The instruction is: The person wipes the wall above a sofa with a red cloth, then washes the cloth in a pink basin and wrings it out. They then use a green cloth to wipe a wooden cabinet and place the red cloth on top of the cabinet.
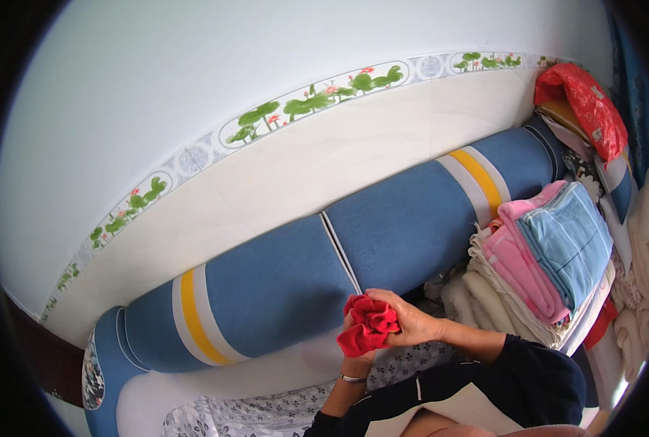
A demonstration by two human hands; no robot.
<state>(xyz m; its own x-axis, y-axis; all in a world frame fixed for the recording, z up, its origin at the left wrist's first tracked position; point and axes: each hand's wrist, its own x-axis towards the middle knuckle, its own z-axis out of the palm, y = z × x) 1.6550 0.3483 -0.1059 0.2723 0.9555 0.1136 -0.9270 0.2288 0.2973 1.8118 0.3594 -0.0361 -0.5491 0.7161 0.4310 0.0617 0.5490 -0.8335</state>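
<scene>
A bunched red cloth (369, 323) is gathered between my two hands, its folds puckered on top. My left hand (351, 349), with a metal bracelet (353, 378) on the wrist, grips it from below and is mostly hidden behind it. From the other side, my right hand (413, 321) clasps the cloth with fingers and thumb around it. Both hands are held in front of the long blue sofa backrest (280, 278), which has yellow and white stripes. Below them shows a grey-and-white leaf-patterned fabric (269, 407).
A stack of folded textiles, with a light-blue cloth (567, 240) over a pink blanket (513, 262), stands to the right. Behind it lies a red patterned bundle (597, 109). Cream bedding (644, 235) lines the right edge. A tiled wall (324, 147) rises behind the backrest.
</scene>
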